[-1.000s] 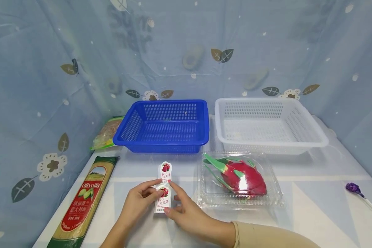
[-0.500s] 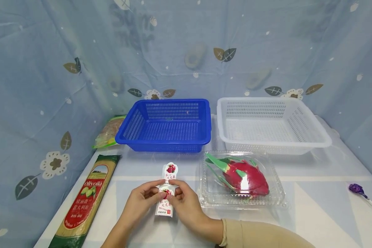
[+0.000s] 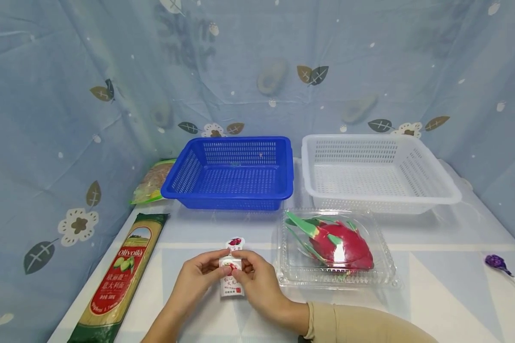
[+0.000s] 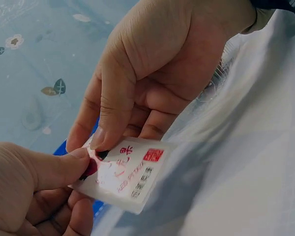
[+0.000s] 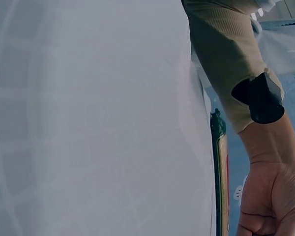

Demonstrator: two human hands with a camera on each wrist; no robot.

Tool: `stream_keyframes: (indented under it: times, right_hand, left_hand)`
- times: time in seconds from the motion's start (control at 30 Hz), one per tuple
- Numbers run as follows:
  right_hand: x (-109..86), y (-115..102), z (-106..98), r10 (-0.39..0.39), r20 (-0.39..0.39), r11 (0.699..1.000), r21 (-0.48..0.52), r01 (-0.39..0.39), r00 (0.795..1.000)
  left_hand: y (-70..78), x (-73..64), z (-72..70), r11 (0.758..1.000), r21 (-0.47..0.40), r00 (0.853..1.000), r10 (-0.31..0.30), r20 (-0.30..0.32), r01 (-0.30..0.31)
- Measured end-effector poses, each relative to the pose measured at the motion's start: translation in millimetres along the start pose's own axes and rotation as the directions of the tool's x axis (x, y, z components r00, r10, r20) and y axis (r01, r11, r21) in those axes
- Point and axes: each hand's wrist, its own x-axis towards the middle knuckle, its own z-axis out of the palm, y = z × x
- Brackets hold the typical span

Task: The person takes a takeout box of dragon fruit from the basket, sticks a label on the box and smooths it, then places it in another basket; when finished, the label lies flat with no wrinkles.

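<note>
Both hands pinch a small white label strip [image 3: 231, 287] printed with red dragon fruit and Chinese characters, low in the head view. My left hand [image 3: 196, 275] has its thumb on the face near the middle. My right hand [image 3: 261, 286] pinches right beside it, thumbs almost meeting. A second printed panel [image 3: 235, 242] shows beyond the fingertips. In the left wrist view the label [image 4: 123, 174] looks flat and glossy, with a red seal in one corner. Right of the hands lies a clear plastic box [image 3: 384, 262] with a red dragon fruit [image 3: 341, 245] inside.
A blue basket [image 3: 227, 196] and a white basket [image 3: 382, 199] stand at the back. On the left lie a spaghetti pack [image 3: 122, 271] and a green-edged bag [image 3: 152, 183]. A purple-wrapped lollipop [image 3: 495, 262] lies far right. Patterned curtains enclose the table.
My right thumb moved up from the label's lower edge to beside the left thumb. The label is tilted now, and its far panel shows shorter. Baskets and box stay put.
</note>
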Motion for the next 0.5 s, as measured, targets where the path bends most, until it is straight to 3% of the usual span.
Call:
stream_keyframes:
  times: [0.17,0.3,0.5]
  right_hand:
    - [0.7,-0.2,0.3,-0.029,-0.031,1.0,-0.005,0.029,0.999]
    - [0.9,-0.4,1.5,-0.006,-0.024,1.0,0.01,0.007,1.0]
    - [2.0,-1.2,2.5,0.045,-0.024,0.998,0.035,-0.044,0.999]
  left_hand:
    - [-0.1,0.8,1.1,0.999,0.027,1.0,-0.017,-0.001,0.017]
    - [-2.3,0.2,1.2,0.999,0.03,0.999,-0.026,-0.038,0.027]
    - [-3.1,-1.9,1.1,0.999,0.035,0.999,0.031,-0.041,-0.03]
